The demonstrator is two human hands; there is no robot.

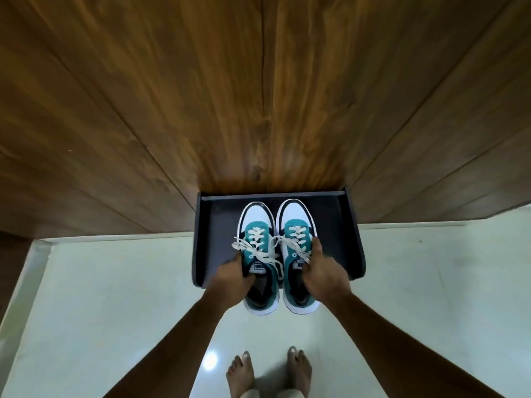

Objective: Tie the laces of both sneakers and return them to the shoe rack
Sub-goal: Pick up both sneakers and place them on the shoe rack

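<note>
Two teal, white and black sneakers sit side by side on a dark shoe rack shelf [349, 239], toes toward the wooden wall, heels hanging past the shelf's front edge. My left hand [230, 278] grips the left sneaker [257, 225] at its collar, fingers inside the opening. My right hand [323, 272] holds the right sneaker [296, 222] at its outer side, thumb along the eyelets. White laces [268, 254] lie loose and tangled across both tongues; I cannot tell whether they are knotted.
A wood-panelled wall [258, 96] rises directly behind the rack. The floor [115, 297] is pale glossy tile. My bare feet [270, 372] stand on it just below the shelf. A dark wooden edge shows at the far left.
</note>
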